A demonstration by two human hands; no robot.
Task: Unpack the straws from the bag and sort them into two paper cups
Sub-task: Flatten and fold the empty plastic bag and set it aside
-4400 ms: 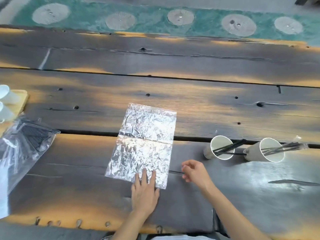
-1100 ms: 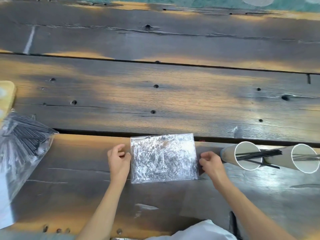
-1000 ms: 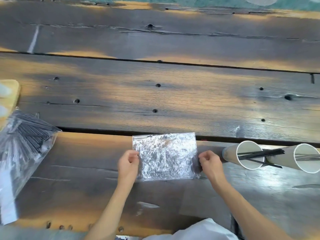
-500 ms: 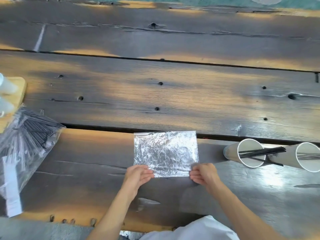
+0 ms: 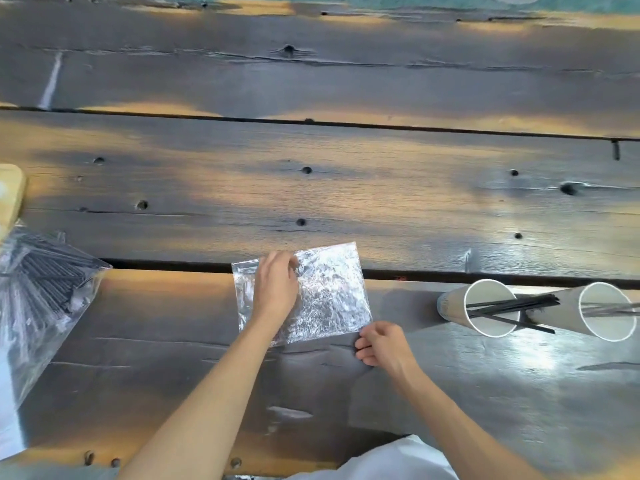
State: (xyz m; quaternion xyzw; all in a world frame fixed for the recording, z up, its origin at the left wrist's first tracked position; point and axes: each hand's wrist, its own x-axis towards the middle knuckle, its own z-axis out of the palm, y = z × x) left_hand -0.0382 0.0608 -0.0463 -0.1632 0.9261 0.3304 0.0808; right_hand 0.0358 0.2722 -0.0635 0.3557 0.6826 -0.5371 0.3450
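Looking down at the bench (image 5: pixel 346 188), I see my left hand (image 5: pixel 277 289) lying palm-down on the folded, crinkled clear bag (image 5: pixel 329 296), fingers loosely curled and pressing its upper left part flat; it grips nothing that I can make out. My right hand (image 5: pixel 381 344) sits at the bag's near right corner, thumb and fingertips drawn together in a pinch at the plastic edge, though I cannot tell for certain whether the corner is actually between them. The bag rests flat on the dark wooden planks, its far edge reaching over the gap between two boards.

Well to the right, two paper cups lie on their sides with their mouths facing me. The left cup (image 5: pixel 485 308) has several black straws (image 5: pixel 512 306) sticking out of its mouth and reaching across toward its neighbour. The right cup (image 5: pixel 604 311) is just beside it, and thin dark straws show inside its mouth, partly washed out by glare.

At the far left edge a second clear bag of straws (image 5: pixel 41 289) is slumped on the bench, packed with many black ones. Beyond it a pale wooden board (image 5: pixel 12 192) pokes into view. A white garment (image 5: pixel 381 459) shows at the bottom edge, between my forearms.
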